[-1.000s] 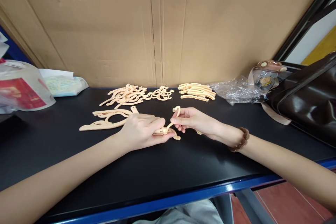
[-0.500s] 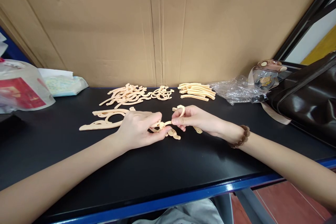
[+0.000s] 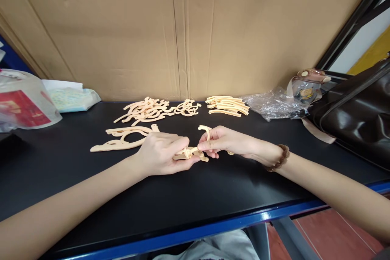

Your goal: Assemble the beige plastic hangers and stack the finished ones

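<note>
My left hand point(image 3: 166, 153) is closed in a pinch on a cream plastic hanger piece point(image 3: 183, 155), most of it hidden by the fingers. In my right hand point(image 3: 224, 143) the thumb and fingers grip a curved cream hanger hook point(image 3: 208, 132), whose tip points up and to the left. The hook's lower end meets the hanger piece between the two hands; whether it is joined there I cannot tell. Another cream part point(image 3: 204, 158) shows under the fingers. To the left lie folding hanger bodies point(image 3: 122, 146), flat on the table.
Behind the hands, the black table point(image 3: 195, 203) bears a heap of hanger arms point(image 3: 146, 109), a small pile of hooks point(image 3: 187, 108) and a stack of strips point(image 3: 228, 105). Clear plastic wrap point(image 3: 271, 105) and a dark bag point(image 3: 353, 109) are right; a tissue pack point(image 3: 73, 96) is left.
The hook in my right hand has turned, its tip swinging left and slightly down. The hanger piece in my left hand has tilted, showing more of its side.
</note>
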`<act>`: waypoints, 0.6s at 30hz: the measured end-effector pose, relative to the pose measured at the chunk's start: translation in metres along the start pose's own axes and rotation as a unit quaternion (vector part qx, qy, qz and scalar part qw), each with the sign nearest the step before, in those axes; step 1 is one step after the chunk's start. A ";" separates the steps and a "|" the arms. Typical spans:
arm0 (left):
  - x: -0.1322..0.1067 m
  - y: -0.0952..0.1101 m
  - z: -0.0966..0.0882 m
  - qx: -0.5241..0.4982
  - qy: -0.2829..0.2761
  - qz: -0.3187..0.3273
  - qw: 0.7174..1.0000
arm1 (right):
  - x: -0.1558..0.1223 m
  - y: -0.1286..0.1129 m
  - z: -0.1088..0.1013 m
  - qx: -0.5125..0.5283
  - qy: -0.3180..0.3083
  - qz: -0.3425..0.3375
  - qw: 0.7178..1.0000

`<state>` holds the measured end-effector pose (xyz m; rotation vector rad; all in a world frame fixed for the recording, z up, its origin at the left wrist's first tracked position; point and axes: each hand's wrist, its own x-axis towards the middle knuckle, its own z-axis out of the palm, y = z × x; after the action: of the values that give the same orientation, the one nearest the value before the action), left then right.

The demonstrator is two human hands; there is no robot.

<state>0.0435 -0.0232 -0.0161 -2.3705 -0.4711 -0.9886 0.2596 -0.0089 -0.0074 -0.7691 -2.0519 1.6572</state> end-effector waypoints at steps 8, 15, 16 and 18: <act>-0.002 0.001 0.000 0.014 -0.014 0.014 1.000 | -0.001 -0.001 0.001 -0.001 -0.004 0.024 1.000; -0.001 0.002 0.002 0.031 -0.009 0.019 0.999 | 0.000 -0.002 0.001 -0.012 -0.006 0.029 0.999; 0.000 0.003 0.002 0.031 -0.007 0.023 0.999 | 0.000 -0.003 0.002 -0.014 -0.005 0.033 0.999; 0.001 0.003 0.002 0.030 -0.001 0.029 0.999 | 0.000 -0.003 0.002 -0.020 -0.001 0.040 0.999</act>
<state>0.0465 -0.0244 -0.0179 -2.3192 -0.4237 -0.9322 0.2575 -0.0112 -0.0045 -0.8734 -2.0877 1.6629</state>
